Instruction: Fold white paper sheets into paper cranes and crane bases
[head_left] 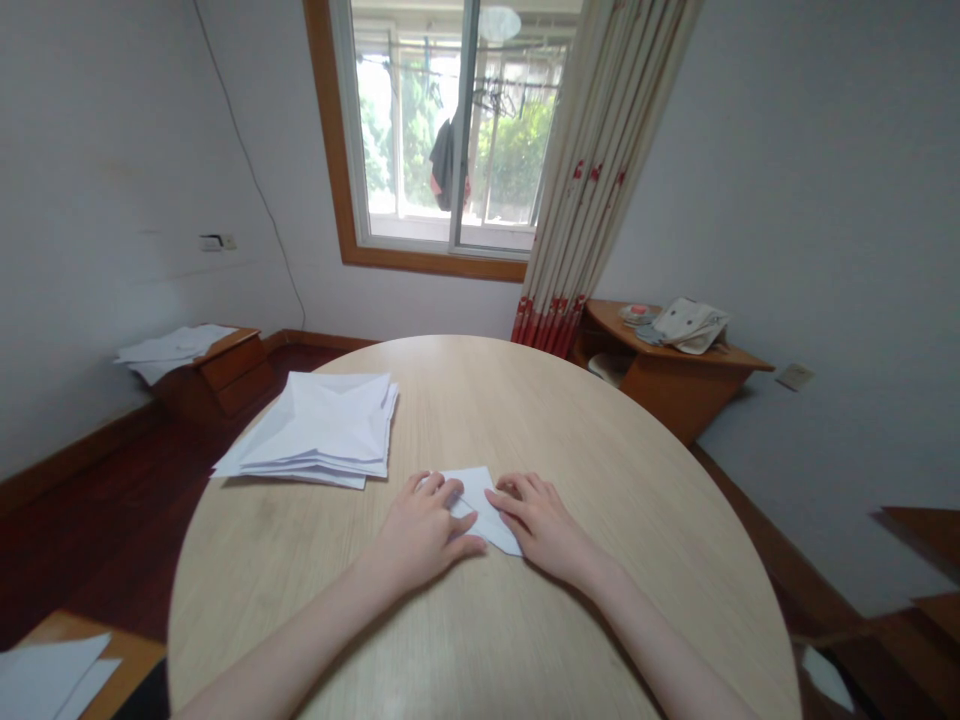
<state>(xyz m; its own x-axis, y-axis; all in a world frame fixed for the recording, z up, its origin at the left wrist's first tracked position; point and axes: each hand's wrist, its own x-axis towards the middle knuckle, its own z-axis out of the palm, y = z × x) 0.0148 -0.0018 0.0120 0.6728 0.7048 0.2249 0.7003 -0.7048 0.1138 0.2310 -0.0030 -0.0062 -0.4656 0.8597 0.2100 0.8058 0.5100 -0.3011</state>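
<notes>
A small folded sheet of white paper lies on the round wooden table, between my two hands. My left hand rests over the paper's left side, fingers apart and bent, the thumb along its near edge. On the right side, my right hand lies with its fingers spread and touching the paper's edge. Parts of the paper are covered by the fingers of both hands. To the left, a stack of creased white paper sheets sits on the table.
Behind the table stand a window and a long curtain. A wooden corner desk with a cloth bag is at the back right. More papers lie on a low cabinet at the left and on a chair-like surface at lower left.
</notes>
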